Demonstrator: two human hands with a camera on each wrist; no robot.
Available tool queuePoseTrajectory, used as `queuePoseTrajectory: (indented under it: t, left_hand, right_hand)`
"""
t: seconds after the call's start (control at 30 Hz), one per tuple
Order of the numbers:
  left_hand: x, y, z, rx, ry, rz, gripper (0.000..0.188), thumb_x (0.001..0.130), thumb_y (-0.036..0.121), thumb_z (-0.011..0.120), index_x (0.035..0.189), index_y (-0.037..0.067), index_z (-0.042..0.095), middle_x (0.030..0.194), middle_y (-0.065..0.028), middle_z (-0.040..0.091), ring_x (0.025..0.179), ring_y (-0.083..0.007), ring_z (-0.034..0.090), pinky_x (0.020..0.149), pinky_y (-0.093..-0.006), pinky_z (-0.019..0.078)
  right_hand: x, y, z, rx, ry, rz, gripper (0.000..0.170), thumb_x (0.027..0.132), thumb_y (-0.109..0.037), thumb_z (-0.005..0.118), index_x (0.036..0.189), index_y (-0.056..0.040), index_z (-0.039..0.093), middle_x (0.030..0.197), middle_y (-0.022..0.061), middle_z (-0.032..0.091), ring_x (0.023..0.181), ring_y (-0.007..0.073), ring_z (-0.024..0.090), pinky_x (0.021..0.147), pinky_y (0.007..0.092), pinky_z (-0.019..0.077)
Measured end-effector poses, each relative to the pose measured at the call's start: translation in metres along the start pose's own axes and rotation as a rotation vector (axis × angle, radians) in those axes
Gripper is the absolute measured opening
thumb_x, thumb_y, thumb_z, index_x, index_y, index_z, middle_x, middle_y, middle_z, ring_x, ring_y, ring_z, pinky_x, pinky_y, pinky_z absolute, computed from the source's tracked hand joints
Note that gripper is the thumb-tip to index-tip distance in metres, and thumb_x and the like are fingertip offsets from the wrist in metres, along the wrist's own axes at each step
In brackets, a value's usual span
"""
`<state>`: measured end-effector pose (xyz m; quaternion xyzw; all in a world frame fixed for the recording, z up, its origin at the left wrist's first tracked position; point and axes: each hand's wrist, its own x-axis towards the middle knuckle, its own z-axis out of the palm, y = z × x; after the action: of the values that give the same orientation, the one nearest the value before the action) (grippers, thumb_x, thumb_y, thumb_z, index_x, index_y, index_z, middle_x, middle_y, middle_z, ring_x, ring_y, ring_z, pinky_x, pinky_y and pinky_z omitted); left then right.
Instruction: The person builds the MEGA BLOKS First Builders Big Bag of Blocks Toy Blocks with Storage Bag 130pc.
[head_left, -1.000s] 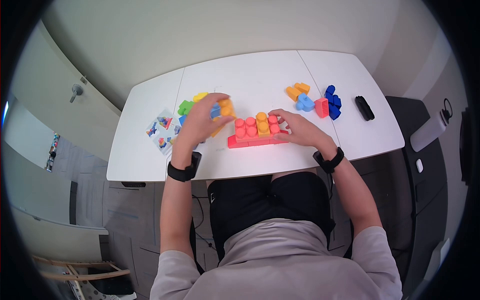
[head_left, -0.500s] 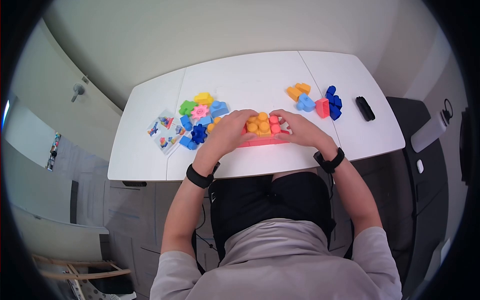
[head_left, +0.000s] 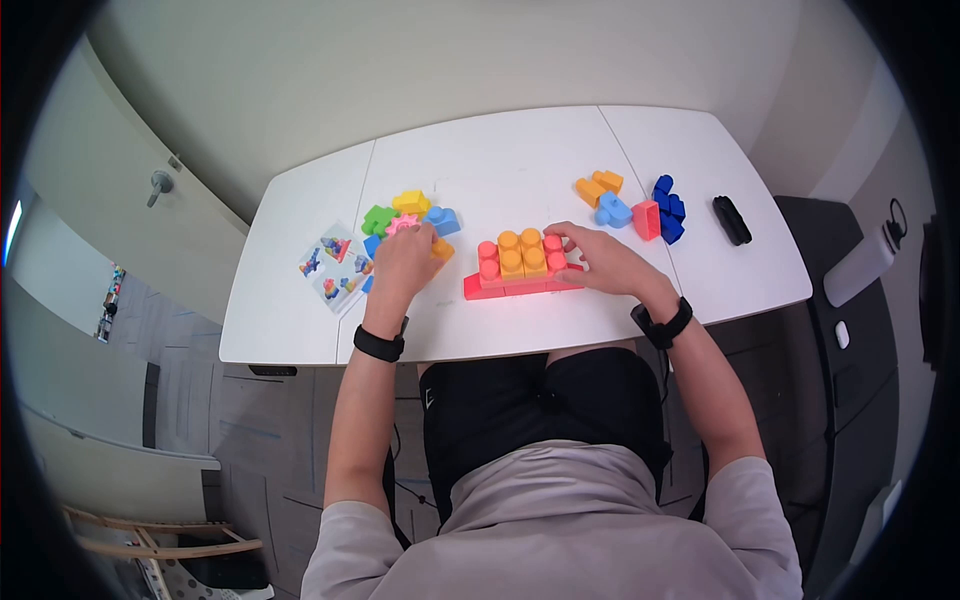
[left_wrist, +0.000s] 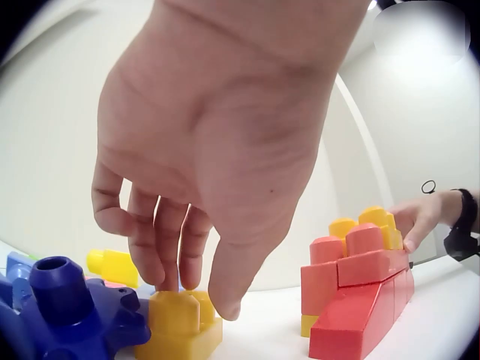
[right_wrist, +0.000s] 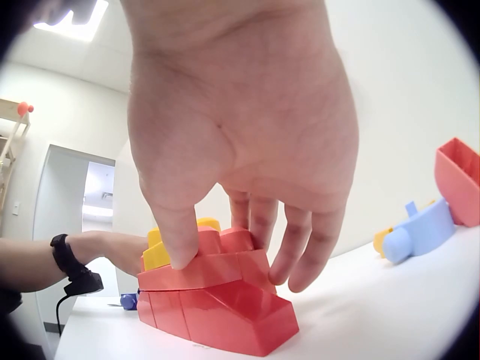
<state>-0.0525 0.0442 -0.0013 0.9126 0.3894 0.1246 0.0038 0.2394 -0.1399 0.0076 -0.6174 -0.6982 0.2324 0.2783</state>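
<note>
My left hand hangs over an orange-yellow block at the near side of the left-hand pile. Its fingertips are right at the block's studs, with the thumb beside it. A dark blue gear-shaped block lies next to that block. My right hand pinches the right end of a stack of red blocks between thumb and fingers. Orange blocks sit side by side on top of the stack, between red studs. The stack rests on the table.
A picture sheet lies left of the pile, which also has a yellow block and a green block. Farther right are orange, light blue, red and dark blue blocks, then a black case.
My left hand brought an orange block from the left onto the red stack, let go of it there, and moved back left to the pile. My right hand stayed at the stack's right end.
</note>
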Motion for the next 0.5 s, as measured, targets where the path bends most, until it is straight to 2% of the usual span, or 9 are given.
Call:
queuePoseTrajectory:
  t: [0.07, 0.2, 0.3, 0.37, 0.4, 0.47, 0.5]
  left_hand:
    - [0.001, 0.001, 0.006, 0.029, 0.098, 0.009, 0.030, 0.079, 0.014, 0.083, 0.104, 0.009, 0.068, 0.096, -0.0100, 0.076, 0.091, -0.0306, 0.075, 0.075, -0.0431, 0.0595]
    - [0.003, 0.001, 0.007, 0.031, 0.035, -0.033, 0.035, 0.079, 0.014, 0.085, 0.109, 0.009, 0.066, 0.098, -0.0054, 0.076, 0.096, -0.0282, 0.074, 0.080, -0.0424, 0.0585]
    - [0.004, 0.002, 0.002, 0.034, 0.056, 0.000, 0.030, 0.078, 0.010, 0.084, 0.103, 0.009, 0.067, 0.095, -0.0104, 0.076, 0.089, -0.0317, 0.075, 0.075, -0.0431, 0.0591]
    - [0.004, 0.012, -0.012, 0.028, 0.212, 0.074, 0.027, 0.080, 0.007, 0.083, 0.102, 0.009, 0.066, 0.095, -0.0113, 0.076, 0.090, -0.0318, 0.074, 0.077, -0.0422, 0.0583]
    - [0.003, 0.018, -0.021, 0.028, 0.210, 0.077, 0.027, 0.080, 0.007, 0.083, 0.102, 0.009, 0.066, 0.095, -0.0113, 0.076, 0.090, -0.0318, 0.074, 0.077, -0.0422, 0.0583]
    - [-0.002, 0.042, -0.046, -0.154, 0.231, 0.104, 0.032, 0.083, 0.005, 0.081, 0.113, 0.006, 0.068, 0.109, -0.0093, 0.076, 0.101, -0.0306, 0.073, 0.084, -0.0417, 0.0577]
    - [-0.004, 0.050, -0.049, -0.155, 0.230, 0.105, 0.032, 0.083, 0.005, 0.081, 0.113, 0.006, 0.068, 0.109, -0.0093, 0.076, 0.101, -0.0306, 0.073, 0.084, -0.0417, 0.0577]
  right_hand:
    - [0.000, -0.002, -0.001, 0.006, -0.009, 0.022, 0.061, 0.090, -0.023, 0.078, 0.143, -0.0071, 0.053, 0.132, 0.0175, 0.067, 0.119, 0.0339, 0.069, 0.098, 0.0408, 0.0555]
    - [0.000, -0.001, 0.000, 0.015, -0.006, 0.015, 0.061, 0.090, -0.022, 0.078, 0.143, -0.0070, 0.053, 0.132, 0.0174, 0.067, 0.118, 0.0340, 0.069, 0.097, 0.0404, 0.0557]
    - [-0.001, -0.002, -0.001, 0.020, -0.003, 0.009, 0.061, 0.090, -0.022, 0.078, 0.143, -0.0070, 0.053, 0.131, 0.0176, 0.067, 0.117, 0.0342, 0.069, 0.097, 0.0403, 0.0559]
    - [-0.002, -0.003, -0.001, 0.019, -0.004, 0.014, 0.061, 0.090, -0.022, 0.078, 0.143, -0.0070, 0.053, 0.131, 0.0178, 0.068, 0.116, 0.0343, 0.070, 0.096, 0.0403, 0.0560]
    - [-0.001, -0.002, -0.001, 0.020, -0.004, 0.007, 0.061, 0.090, -0.021, 0.078, 0.143, -0.0072, 0.053, 0.130, 0.0179, 0.068, 0.116, 0.0343, 0.070, 0.096, 0.0405, 0.0561]
    - [-0.001, -0.002, -0.001, 0.023, -0.004, 0.002, 0.061, 0.090, -0.021, 0.078, 0.144, -0.0075, 0.053, 0.129, 0.0181, 0.068, 0.115, 0.0343, 0.070, 0.096, 0.0406, 0.0561]
    - [-0.001, -0.002, -0.001, 0.020, 0.001, 0.000, 0.061, 0.090, -0.021, 0.078, 0.143, -0.0077, 0.053, 0.129, 0.0181, 0.069, 0.115, 0.0342, 0.070, 0.096, 0.0407, 0.0562]
